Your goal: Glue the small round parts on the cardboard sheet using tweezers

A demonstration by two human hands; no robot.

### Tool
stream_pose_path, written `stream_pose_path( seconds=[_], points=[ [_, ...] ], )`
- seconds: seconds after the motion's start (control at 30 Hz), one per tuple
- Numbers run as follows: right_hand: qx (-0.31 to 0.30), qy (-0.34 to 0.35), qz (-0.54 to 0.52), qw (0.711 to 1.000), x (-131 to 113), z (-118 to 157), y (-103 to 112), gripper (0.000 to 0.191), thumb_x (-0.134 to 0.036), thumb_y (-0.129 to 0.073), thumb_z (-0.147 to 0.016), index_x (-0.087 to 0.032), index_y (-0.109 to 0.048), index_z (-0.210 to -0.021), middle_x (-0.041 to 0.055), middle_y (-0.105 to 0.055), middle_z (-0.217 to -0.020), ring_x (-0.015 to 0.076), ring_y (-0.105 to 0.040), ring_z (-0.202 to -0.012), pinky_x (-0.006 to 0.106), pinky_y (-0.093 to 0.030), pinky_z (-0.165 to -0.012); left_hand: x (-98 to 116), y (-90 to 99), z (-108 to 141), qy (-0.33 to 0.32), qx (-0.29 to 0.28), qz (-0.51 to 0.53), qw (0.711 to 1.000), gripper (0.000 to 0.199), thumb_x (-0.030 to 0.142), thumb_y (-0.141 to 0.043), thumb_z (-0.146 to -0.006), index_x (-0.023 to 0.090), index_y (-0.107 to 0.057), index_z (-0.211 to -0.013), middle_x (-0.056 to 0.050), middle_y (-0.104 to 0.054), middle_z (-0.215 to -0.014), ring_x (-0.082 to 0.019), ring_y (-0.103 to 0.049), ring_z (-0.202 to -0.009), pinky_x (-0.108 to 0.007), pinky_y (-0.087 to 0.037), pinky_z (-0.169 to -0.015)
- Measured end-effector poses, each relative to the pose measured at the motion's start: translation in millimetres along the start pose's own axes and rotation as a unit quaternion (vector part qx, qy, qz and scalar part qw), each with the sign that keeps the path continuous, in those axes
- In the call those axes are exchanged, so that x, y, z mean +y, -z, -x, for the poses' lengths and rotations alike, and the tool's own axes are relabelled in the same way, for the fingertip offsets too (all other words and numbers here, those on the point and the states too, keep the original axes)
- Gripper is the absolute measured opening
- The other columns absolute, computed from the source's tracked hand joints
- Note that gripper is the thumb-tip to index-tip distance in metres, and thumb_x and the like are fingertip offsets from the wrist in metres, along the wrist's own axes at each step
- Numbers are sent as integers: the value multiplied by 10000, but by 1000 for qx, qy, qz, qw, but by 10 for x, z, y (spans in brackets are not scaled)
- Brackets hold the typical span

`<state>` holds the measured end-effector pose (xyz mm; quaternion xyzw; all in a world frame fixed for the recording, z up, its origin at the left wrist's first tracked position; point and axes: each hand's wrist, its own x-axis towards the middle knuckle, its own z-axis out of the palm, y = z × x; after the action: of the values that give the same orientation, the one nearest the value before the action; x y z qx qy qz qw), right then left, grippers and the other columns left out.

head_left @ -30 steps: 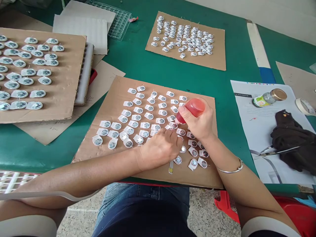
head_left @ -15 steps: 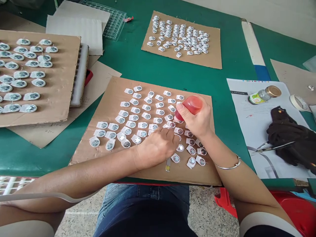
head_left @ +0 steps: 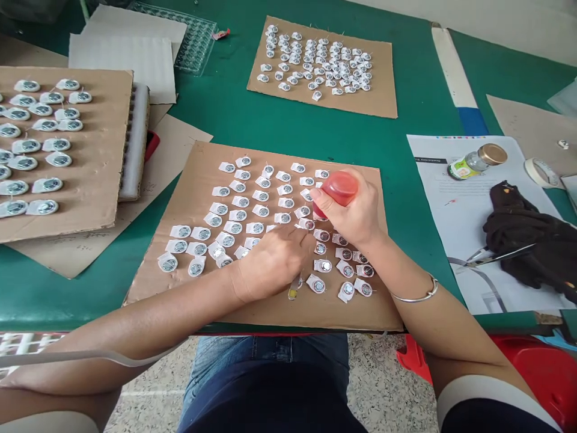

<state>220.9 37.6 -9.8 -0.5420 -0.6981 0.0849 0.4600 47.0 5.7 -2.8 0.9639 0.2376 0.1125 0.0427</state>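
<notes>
My left hand (head_left: 280,257) is closed low over the front cardboard sheet (head_left: 265,316). From beneath it sticks the rounded end of slim metal tweezers (head_left: 293,290), marked yellow; their tips are hidden. My right hand (head_left: 356,210) grips a soft red squeeze bottle (head_left: 341,187), tilted with its lower end toward the left fingers. The bottle's nozzle is hard to make out. Around both hands, small white tabbed pieces with round silvery discs (head_left: 317,284) lie in loose rows. Just under the bottle, one such disc piece (head_left: 306,224) lies by the left fingertips.
Another cardboard sheet with similar pieces (head_left: 388,90) lies at the back. At left, a raised board (head_left: 97,198) carries more. On the right are a printed sheet (head_left: 426,180), a small gold-capped jar (head_left: 478,161), a tape roll (head_left: 541,173), dark cloth (head_left: 527,240) and a pointed metal tool (head_left: 500,255).
The whole view has shifted slightly, so most things sit farther left. Both hands keep their grips; the tweezers' end has tilted a little under my left hand.
</notes>
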Motion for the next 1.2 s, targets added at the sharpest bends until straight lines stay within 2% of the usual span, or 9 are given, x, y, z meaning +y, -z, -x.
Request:
stream_pose_path(
  seconds=[0.1, 0.3, 0.43, 0.6, 0.7, 0.8, 0.97, 1.07, 1.2],
  points=[
    [-6, -1, 11, 1000, -2, 2, 1, 327, -485, -646, -730, -185, -527, -781, 15, -602, -747, 143, -558, -673, 311, -480, -617, -26, -8, 10, 17, -13, 27, 999, 178, 34, -363, -775, 122, -516, -749, -69, -569, -714, -158, -505, -627, -287, -454, -586],
    [-19, 16, 7, 1000, -11, 10, -4, 346, -488, -662, -716, -186, -515, -800, 6, -607, -743, 133, -553, -662, 296, -469, -609, -95, -60, 26, 38, 1, 78, 996, 131, 69, -406, -758, 123, -521, -787, -60, -555, -729, -146, -502, -637, -267, -437, -589],
    [-52, 23, 1, 998, -49, -27, 18, 354, -495, -658, -714, -183, -504, -780, -14, -581, -706, 112, -528, -626, 269, -451, -580, -149, -50, 21, 46, 2, 138, 989, 148, 78, -431, -757, 116, -538, -852, -54, -561, -735, -151, -527, -664, -271, -438, -607],
    [-99, -3, -1, 995, -84, -32, 118, 359, -502, -671, -697, -189, -528, -799, -18, -591, -750, 118, -552, -670, 262, -456, -586, -177, 21, -10, 80, 29, 210, 974, 125, 73, -434, -780, 124, -543, -812, -24, -556, -694, -119, -510, -612, -251, -398, -566],
    [-61, -27, -24, 997, -65, 73, 156, 342, -456, -697, -686, -188, -537, -827, -12, -606, -783, 120, -569, -692, 266, -478, -613, -181, 51, -22, 84, 23, 233, 969, 120, 81, -427, -798, 124, -539, -787, -20, -548, -689, -106, -484, -590, -248, -381, -554],
    [11, -50, -51, 997, -27, 209, 168, 284, -405, -682, -713, -176, -549, -814, 9, -612, -799, 131, -586, -737, 287, -498, -672, -181, 57, -28, 87, 19, 237, 967, 144, 106, -410, -825, 116, -547, -781, -33, -548, -698, -114, -487, -613, -257, -388, -577],
    [104, -51, -65, 991, 4, 290, 217, 227, -369, -671, -724, -170, -570, -764, 24, -610, -766, 141, -590, -726, 310, -504, -665, -174, 83, -41, 92, 13, 244, 965, 195, 110, -377, -837, 112, -555, -755, -38, -544, -668, -118, -485, -608, -256, -386, -572],
    [111, -52, -65, 990, -6, 282, 235, 221, -370, -661, -728, -170, -568, -740, 18, -605, -739, 135, -583, -699, 304, -503, -635, -173, 112, -45, 90, 7, 248, 965, 184, 100, -385, -822, 108, -561, -767, -34, -543, -664, -116, -487, -605, -250, -382, -566],
    [88, -56, -60, 993, -4, 291, 210, 232, -377, -663, -724, -165, -568, -741, 15, -606, -732, 136, -585, -694, 304, -504, -622, -178, 123, -43, 85, 5, 248, 965, 167, 80, -396, -800, 115, -552, -753, -25, -541, -670, -107, -476, -597, -241, -373, -558]
  ],
)
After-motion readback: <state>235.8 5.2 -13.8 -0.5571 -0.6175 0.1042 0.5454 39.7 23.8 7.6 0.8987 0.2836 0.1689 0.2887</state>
